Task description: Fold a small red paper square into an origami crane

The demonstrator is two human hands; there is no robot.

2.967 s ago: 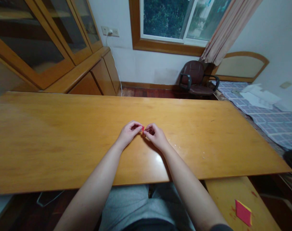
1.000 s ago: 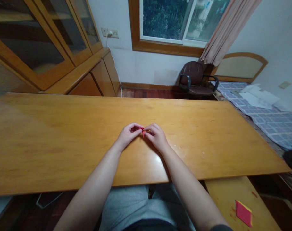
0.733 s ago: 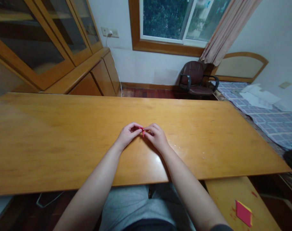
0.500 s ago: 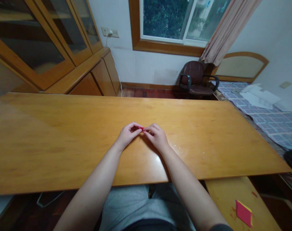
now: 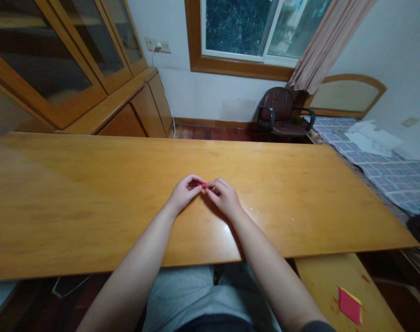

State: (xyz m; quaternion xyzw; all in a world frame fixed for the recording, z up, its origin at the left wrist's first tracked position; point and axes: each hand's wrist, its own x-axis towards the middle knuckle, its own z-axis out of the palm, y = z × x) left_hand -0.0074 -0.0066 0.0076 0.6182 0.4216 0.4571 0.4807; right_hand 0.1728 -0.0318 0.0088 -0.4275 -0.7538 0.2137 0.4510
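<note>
A small piece of folded red paper (image 5: 204, 186) with a hint of yellow is pinched between my two hands, above the middle of the wooden table (image 5: 92, 198). My left hand (image 5: 185, 191) grips its left side between thumb and fingers. From the other side, the thumb and fingertips of my right hand (image 5: 225, 194) close on it. Most of the paper is hidden behind my fingers, so its full shape cannot be made out.
Red and yellow sheets of paper (image 5: 350, 305) lie on a lower wooden surface (image 5: 320, 276) at the bottom right. Tiny white bits (image 5: 254, 210) dot the table right of my hands. Beyond stand a cabinet (image 5: 127, 110), an office chair (image 5: 279, 110) and a bed (image 5: 379, 161).
A red tip that stuck out downward between my fingers one second ago has folded up out of sight. Both hands have stayed almost in place, fingertips shifting slightly.
</note>
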